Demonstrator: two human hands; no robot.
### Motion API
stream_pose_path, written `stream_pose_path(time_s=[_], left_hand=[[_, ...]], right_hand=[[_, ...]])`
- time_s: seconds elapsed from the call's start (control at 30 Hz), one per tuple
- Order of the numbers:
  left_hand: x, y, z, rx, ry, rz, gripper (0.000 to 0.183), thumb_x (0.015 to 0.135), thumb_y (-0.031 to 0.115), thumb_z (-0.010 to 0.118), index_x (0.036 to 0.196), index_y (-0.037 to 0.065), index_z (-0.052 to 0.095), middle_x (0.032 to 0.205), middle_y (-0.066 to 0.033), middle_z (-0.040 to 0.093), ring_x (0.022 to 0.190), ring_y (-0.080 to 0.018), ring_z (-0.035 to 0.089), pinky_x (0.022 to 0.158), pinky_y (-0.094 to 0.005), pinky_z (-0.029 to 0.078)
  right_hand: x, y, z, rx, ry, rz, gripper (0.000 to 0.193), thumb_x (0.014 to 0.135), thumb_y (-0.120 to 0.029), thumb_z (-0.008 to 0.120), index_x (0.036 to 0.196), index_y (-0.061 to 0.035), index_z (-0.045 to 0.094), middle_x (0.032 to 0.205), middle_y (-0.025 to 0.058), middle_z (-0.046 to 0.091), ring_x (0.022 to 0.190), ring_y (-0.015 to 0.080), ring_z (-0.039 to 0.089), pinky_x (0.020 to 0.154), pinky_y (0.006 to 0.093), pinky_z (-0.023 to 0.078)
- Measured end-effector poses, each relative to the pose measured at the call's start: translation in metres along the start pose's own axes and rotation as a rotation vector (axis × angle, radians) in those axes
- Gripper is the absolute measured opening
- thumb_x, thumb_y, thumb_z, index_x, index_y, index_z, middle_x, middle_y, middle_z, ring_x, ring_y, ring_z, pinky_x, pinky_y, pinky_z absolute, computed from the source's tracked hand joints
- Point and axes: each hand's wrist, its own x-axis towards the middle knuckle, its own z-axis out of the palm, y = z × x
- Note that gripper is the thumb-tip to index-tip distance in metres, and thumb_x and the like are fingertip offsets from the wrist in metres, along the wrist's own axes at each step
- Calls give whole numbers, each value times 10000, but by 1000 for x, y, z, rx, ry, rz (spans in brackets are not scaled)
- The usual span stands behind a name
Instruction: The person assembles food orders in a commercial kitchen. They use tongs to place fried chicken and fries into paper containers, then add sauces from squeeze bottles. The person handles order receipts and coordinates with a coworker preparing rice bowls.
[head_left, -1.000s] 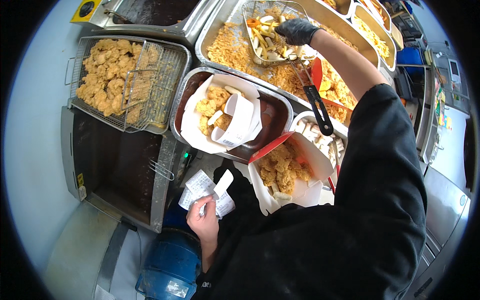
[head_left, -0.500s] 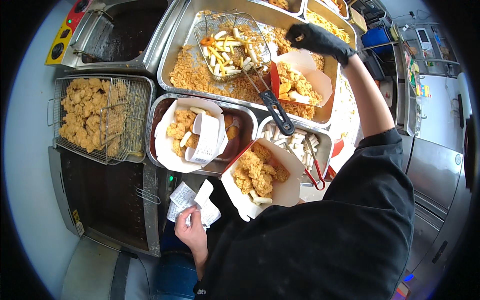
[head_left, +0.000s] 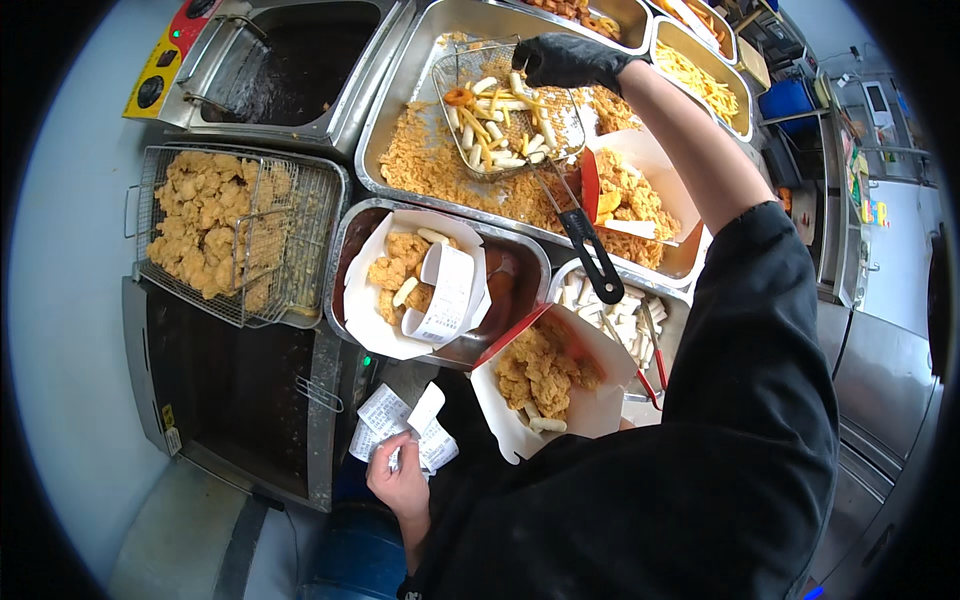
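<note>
My right hand (head_left: 570, 62), in a black glove, is closed at the far edge of a wire fry basket (head_left: 560, 150). Its fingertips pinch the top of a white stick-shaped food piece (head_left: 517, 84). Fries, similar white sticks and an orange ring lie in the basket, whose black handle (head_left: 590, 255) points toward me. My bare left hand (head_left: 400, 480) grips several paper receipts (head_left: 385, 415) low in front of me. Right of it, an open box of fried chicken (head_left: 545, 375) is tilted, with a patch of skin at its right edge; what supports it is hidden.
The basket rests over a tray of crispy crumbs (head_left: 415, 150), beside another chicken box (head_left: 630, 195). A third box with a receipt (head_left: 410, 285) sits on a smaller tray. Red-handled tongs (head_left: 655, 365) lie on white sticks. Left are a chicken basket (head_left: 215, 230) and fryers (head_left: 290, 70).
My right hand has moved left, from above the far chicken box to the wire basket, and its fingers are now at a white stick. The whole view has shifted slightly; my left hand still holds the receipts.
</note>
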Motion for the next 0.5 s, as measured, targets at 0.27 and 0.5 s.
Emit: stream_pose_path(time_s=[0.27, 0.5], left_hand=[[7, 12, 15, 15, -76, -8, 125, 748, -62, 723, 858, -8, 700, 810, -122, 704, 746, -218, 679, 693, -309, 526], [7, 8, 12, 28, -56, -29, 127, 758, -70, 717, 867, -10, 693, 814, -122, 706, 748, -207, 680, 696, -300, 527]], right_hand=[[13, -4, 60, -22, -310, -29, 283, 743, -100, 677, 1022, -55, 694, 942, 156, 692, 875, 298, 651, 770, 437, 518], [39, -37, 114, -115, -152, 222, 264, 772, -146, 666, 992, -8, 713, 1002, 209, 701, 937, 345, 686, 788, 419, 548]])
